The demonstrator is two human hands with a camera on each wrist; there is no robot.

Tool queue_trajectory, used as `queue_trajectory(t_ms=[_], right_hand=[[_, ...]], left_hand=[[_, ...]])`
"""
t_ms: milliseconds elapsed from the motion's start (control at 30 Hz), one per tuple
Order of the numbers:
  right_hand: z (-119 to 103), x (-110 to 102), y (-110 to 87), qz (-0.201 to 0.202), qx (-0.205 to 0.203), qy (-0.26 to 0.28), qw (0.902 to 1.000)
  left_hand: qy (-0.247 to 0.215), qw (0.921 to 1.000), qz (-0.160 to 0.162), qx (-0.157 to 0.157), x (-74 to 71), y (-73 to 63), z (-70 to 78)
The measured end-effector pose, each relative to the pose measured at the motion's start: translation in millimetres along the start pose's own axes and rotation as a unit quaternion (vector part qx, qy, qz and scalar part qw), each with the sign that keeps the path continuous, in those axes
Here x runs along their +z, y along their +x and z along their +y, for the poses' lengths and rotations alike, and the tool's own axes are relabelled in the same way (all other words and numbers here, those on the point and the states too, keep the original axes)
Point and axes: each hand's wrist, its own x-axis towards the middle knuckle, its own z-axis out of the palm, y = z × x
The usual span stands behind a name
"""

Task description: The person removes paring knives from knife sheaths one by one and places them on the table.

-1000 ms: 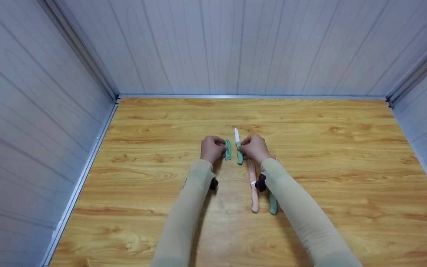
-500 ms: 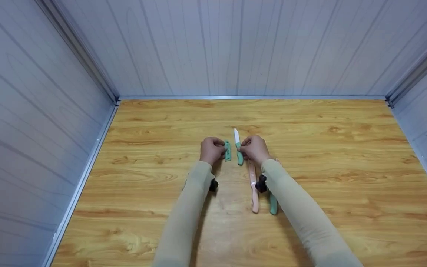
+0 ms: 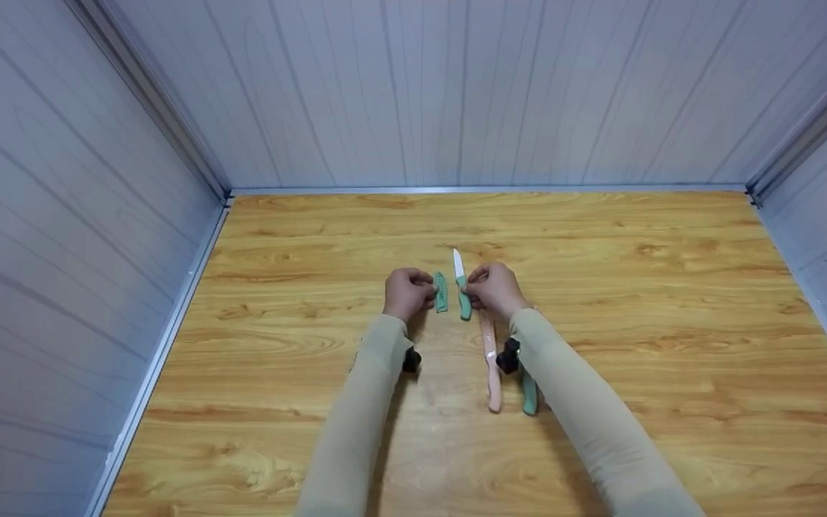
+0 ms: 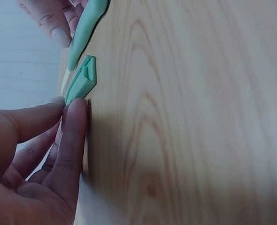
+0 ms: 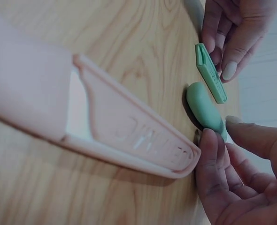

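Note:
In the head view my left hand pinches a small green knife sheath just above or on the wooden tabletop; I cannot tell which. Its open end points toward me, as the left wrist view shows the sheath near my thumb and fingertips. A little to the right, my right hand pinches the green handle of a paring knife, its white blade bare and pointing away from me. Sheath and knife lie side by side, apart. In the right wrist view the rounded handle end of the paring knife shows beside my fingers.
Below my right hand lies a pink knife in a pink sheath, close to the right wrist camera. Another green knife handle sits partly hidden under my right sleeve. Pale panel walls bound the wooden tabletop at the back and sides.
My left hand has shifted very slightly left and toward me with the sheath. My right hand and the paring knife stay almost in place.

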Motion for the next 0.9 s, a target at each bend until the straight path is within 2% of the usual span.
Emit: queue_trajectory(t_ms=[333,533,733,900], right_hand=[[0,-3,-2.4,-0.004,-0.011,-0.003,0.9999],[1,-5,-5.9,-0.009,-0.012,-0.005,0.9999],[1,-6,-11.2,-0.008,-0.035,-0.016,0.9992],[0,-6,-16.3,0.000,-0.062,-0.022,0.9978]], left_hand=[[-0.049,0.9987,-0.008,0.007,-6.3,-4.6,-5.3],[-0.057,0.9982,-0.015,0.002,-8.5,-8.1,-6.3],[-0.046,0.9986,-0.018,0.018,-10.6,-10.9,-8.0],[-0.048,0.9977,-0.034,0.032,-13.3,-14.4,-10.5]])
